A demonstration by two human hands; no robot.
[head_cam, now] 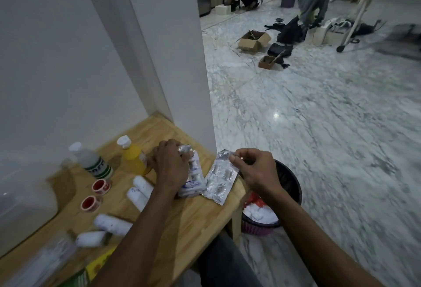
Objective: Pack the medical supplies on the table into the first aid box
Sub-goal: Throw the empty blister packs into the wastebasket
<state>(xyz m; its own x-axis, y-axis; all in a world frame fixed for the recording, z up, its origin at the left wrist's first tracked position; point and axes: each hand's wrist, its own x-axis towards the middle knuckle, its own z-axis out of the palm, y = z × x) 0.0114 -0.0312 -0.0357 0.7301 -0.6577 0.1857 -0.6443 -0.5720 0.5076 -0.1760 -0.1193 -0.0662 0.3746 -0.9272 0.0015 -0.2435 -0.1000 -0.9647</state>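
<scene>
The right hand (257,173) pinches the top corner of a silver blister pack (219,178) between thumb and forefinger, its grip closed on the foil while the other fingers curl in loosely. The pack hangs tilted, its lower end resting on the wooden table (193,218) near the right edge. The left hand (169,166) is clamped over a second, crumpled foil strip (185,149) at the top of a white packet with blue print (192,184); the fingers are folded down tight on the strip, and the packet lies on the table under the wrist, just beside the blister pack and touching its lower edge.

Left of the hands stand a yellow bottle (134,161) with a white cap and a clear bottle with a green label (93,161), near each other. In front of them lie two red tape rolls (94,195), and nearer still several white bandage rolls (139,191) are scattered over the table, some touching in pairs. At the far left a translucent plastic box (25,198) sits blurred at the table's edge; whether it is open I cannot tell.

Beside the table's right leg, on the marble floor (319,127), stands a dark waste bin (280,202) holding white and red scraps. Two people crouch well apart from the table, among cardboard boxes (252,40).
</scene>
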